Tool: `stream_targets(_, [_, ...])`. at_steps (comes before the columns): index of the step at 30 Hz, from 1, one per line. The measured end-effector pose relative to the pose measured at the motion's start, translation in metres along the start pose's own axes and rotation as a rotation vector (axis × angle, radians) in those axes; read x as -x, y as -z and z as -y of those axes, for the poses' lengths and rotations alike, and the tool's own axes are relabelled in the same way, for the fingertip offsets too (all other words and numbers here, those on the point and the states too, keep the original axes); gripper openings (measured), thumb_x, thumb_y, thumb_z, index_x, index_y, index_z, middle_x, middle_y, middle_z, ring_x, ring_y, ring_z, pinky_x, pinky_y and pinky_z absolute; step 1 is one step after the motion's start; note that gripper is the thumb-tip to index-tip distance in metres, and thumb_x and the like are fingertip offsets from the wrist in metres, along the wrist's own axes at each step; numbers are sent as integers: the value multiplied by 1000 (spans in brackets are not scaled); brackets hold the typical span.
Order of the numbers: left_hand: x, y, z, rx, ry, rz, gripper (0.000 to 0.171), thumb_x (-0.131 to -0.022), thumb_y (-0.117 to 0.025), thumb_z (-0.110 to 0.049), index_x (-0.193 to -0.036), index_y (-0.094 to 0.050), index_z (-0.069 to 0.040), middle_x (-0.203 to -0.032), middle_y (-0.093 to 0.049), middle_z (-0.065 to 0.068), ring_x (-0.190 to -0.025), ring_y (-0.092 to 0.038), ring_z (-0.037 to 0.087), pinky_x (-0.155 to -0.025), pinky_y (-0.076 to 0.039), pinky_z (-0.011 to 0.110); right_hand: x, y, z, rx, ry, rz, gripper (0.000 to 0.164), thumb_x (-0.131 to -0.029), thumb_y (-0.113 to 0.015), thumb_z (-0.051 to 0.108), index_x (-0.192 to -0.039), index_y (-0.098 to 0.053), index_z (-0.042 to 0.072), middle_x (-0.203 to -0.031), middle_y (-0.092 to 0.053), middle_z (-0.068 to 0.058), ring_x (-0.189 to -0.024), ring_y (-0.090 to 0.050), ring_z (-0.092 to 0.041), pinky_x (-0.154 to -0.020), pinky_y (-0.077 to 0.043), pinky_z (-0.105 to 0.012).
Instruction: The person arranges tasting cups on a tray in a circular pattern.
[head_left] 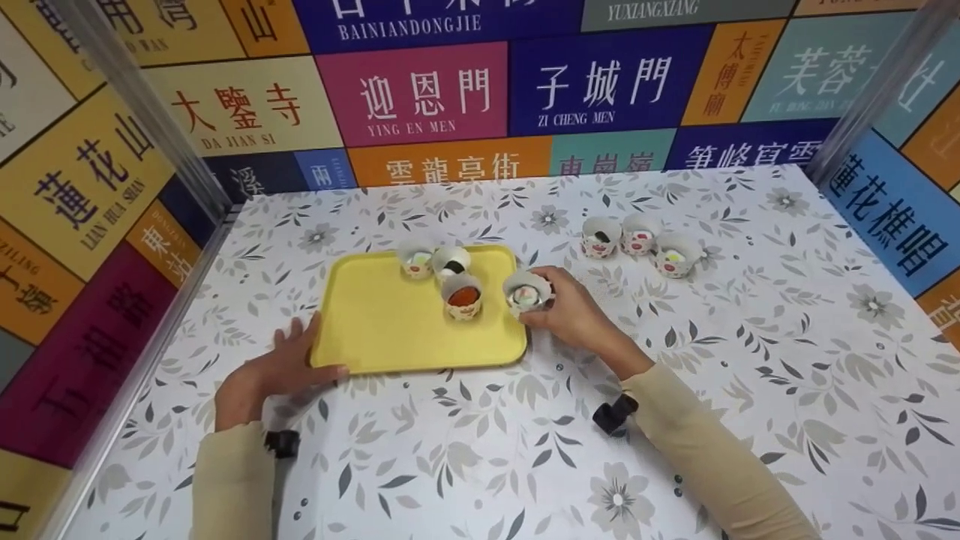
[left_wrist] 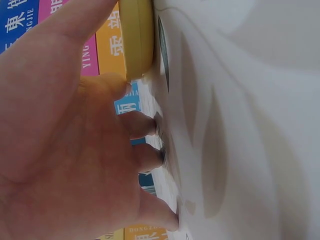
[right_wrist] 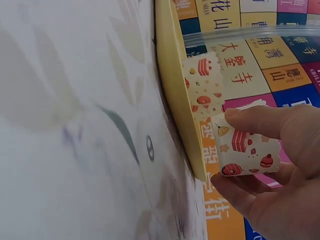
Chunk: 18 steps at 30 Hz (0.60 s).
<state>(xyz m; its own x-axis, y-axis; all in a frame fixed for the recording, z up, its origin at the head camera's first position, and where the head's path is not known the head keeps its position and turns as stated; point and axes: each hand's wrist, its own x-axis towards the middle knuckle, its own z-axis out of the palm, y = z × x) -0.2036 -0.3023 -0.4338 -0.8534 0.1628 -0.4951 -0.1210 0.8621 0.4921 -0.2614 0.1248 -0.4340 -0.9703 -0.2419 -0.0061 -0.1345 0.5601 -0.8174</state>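
My right hand (head_left: pixel 574 311) pinches a printed paper cup (head_left: pixel 527 297) between thumb and fingers, at the right edge of the yellow tray (head_left: pixel 375 315). A small sushi roll lies inside this cup. Seen from the right wrist, the held paper cup (right_wrist: pixel 245 147) is white with red cake prints. Spread around the tray's left front corner, my left hand (head_left: pixel 274 371) has its thumb along the near edge. In the left wrist view the other fingertips (left_wrist: pixel 152 157) rest on the tablecloth. On the tray stand three more cups, one with an orange filling (head_left: pixel 463 298).
Three similar paper cups (head_left: pixel 637 238) stand together at the back right of the table. A flowered tablecloth (head_left: pixel 465 450) covers the table. Walls with coloured Chinese signs (head_left: pixel 420 97) rise behind it and at both sides.
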Motion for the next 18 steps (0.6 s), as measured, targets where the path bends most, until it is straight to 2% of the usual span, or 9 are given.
stream_targets(7, [-1, 0, 1, 4, -6, 13, 122, -86, -65, -66, -159, 17, -12, -162, 26, 26, -146, 25, 53, -116, 3, 75, 4, -16, 19, 56, 5, -18, 69, -77, -83, 12, -139, -54, 10, -137, -53, -14, -123, -55, -31, -111, -42, -46])
stream_targets(18, [0, 0, -1, -2, 18, 20, 123, -85, -64, -69, -159, 18, -15, -162, 26, 24, -147, 25, 51, -117, 4, 73, 18, -45, 36, 25, -15, -18, 67, -75, -86, 12, -135, -56, 9, -126, -57, -13, -115, -58, -30, -105, -46, -44])
